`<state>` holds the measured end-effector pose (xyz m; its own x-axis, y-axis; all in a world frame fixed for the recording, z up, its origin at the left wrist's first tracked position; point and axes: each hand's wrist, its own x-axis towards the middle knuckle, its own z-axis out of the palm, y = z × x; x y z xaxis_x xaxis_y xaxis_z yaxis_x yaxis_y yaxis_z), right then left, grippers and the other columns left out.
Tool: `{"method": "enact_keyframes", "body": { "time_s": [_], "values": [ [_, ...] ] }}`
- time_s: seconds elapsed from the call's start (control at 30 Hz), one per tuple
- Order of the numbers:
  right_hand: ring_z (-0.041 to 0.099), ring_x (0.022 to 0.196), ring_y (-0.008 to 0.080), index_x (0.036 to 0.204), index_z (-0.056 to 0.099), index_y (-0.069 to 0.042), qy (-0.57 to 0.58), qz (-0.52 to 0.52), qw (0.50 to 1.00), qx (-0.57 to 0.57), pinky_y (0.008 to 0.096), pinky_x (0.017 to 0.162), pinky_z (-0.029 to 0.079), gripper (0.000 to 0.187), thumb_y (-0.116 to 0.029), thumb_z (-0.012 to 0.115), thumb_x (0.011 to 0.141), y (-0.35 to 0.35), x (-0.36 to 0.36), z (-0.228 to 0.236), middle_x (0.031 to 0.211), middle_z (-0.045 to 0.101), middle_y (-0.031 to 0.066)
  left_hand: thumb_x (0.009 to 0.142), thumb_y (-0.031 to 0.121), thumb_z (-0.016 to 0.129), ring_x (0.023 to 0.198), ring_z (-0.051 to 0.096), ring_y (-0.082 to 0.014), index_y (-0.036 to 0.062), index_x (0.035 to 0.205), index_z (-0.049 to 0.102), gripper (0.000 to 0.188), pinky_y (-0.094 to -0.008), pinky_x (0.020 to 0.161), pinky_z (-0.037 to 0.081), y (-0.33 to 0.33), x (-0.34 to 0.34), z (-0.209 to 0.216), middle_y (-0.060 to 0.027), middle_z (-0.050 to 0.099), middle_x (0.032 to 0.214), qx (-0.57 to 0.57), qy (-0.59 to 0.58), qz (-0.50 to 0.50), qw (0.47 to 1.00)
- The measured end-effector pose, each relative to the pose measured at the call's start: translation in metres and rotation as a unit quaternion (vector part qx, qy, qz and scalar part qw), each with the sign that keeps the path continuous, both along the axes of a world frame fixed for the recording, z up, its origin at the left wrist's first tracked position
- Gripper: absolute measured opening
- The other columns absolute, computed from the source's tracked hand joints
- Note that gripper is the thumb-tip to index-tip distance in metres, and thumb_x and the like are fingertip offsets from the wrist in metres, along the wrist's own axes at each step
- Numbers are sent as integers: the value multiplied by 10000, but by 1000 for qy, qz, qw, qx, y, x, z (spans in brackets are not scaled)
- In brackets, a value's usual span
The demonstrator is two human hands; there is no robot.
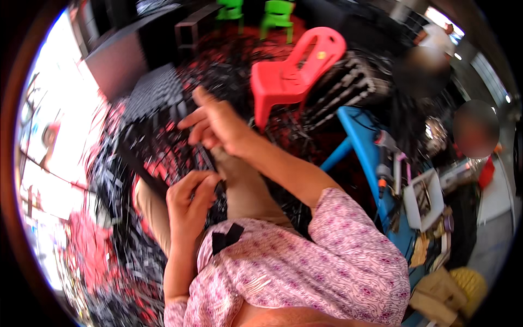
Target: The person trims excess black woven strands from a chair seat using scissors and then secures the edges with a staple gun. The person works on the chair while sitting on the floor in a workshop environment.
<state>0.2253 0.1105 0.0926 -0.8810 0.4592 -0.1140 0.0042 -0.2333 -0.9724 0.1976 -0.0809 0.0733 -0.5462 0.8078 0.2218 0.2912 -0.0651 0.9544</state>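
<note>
My left hand (188,203) is closed in front of my lap, its fingers curled in. A wide black strip (143,170) slants from the upper left down to it, and its end seems to be in the grip. Farther forward, my right hand (218,124) is raised over my knees, thumb and fingers apart, with nothing visible in it. Beyond it to the left is a dark grey woven piece (152,91) with a checkered surface. Loose black and red strips (111,180) lie heaped around my legs.
A red plastic chair (275,79) stands ahead, with green small chairs (277,19) behind. On my right, a blue table (362,144) bears a heat-gun-like tool (384,158) and a white tray (419,215). Another person (436,41) is at the far right.
</note>
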Motion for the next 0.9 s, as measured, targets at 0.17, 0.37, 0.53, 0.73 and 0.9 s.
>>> {"method": "enact_keyframes", "body": {
  "time_s": [0.17, 0.37, 0.53, 0.73, 0.9],
  "values": [
    [494, 397, 149, 946, 682, 76, -69, 61, 995, -28, 265, 373, 360, 1022, -847, 246, 884, 24, -27, 0, 698, 683, 187, 984, 154, 618, 577, 506, -19, 0, 930, 720, 192, -186, 514, 395, 20, 0, -17, 26, 602, 679, 27, -32, -42, 998],
    [512, 434, 154, 899, 653, 40, -114, 89, 987, -69, 277, 373, 335, 823, -721, 343, 955, 29, -34, 11, 741, 693, 163, 989, 214, 631, 572, 486, -25, 2, 940, 714, 233, -184, 520, 386, 33, 13, -35, 28, 583, 667, 1, -98, -118, 988],
    [508, 434, 135, 849, 643, -22, -102, 69, 985, -123, 269, 379, 326, 556, -531, 470, 990, 24, -35, 4, 748, 703, 146, 984, 204, 637, 577, 492, -34, 8, 933, 719, 218, -184, 537, 393, 39, 16, -45, 19, 589, 664, -8, -100, -135, 986],
    [491, 431, 126, 888, 633, -48, -33, 65, 975, -209, 252, 360, 289, 416, -405, 466, 1024, 21, -40, -9, 763, 707, 154, 992, 219, 627, 627, 483, -35, 15, 928, 711, 230, -193, 593, 396, 52, 13, -52, 29, 584, 715, 2, -131, -124, 984],
    [495, 420, 156, 870, 620, -37, 10, 40, 979, -202, 277, 368, 253, 410, -379, 465, 1033, 19, -48, -22, 755, 697, 147, 1014, 247, 587, 614, 426, -30, 68, 913, 656, 217, -189, 568, 326, 72, 3, -71, 58, 532, 712, 18, -190, -104, 976]
  ]
}}
